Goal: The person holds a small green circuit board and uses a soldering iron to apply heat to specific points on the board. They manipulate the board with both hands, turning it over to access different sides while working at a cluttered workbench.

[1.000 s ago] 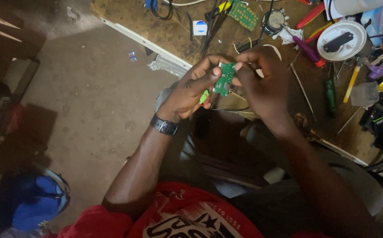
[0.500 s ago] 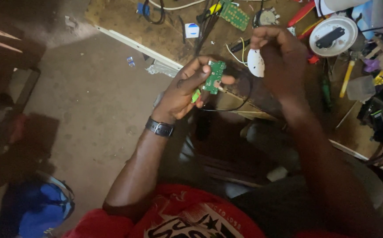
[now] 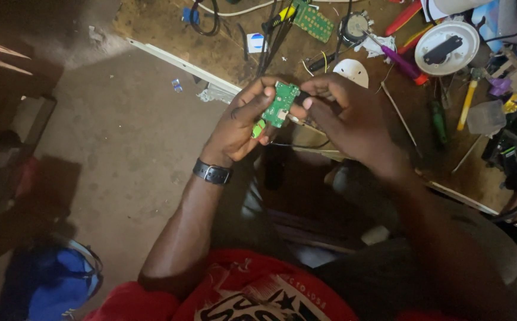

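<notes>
Right hand (image 3: 344,113) returned from bench to green circuit board (image 3: 281,104) | left hand (image 3: 243,122) gripped board, long axis near upright | right fingertips pinched its right edge

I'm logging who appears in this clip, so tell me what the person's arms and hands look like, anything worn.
Both arms are bare to the short red sleeves. The left wrist carries a dark wristwatch with a buckled strap. The left hand and right hand wear no gloves; no rings are visible.
</notes>
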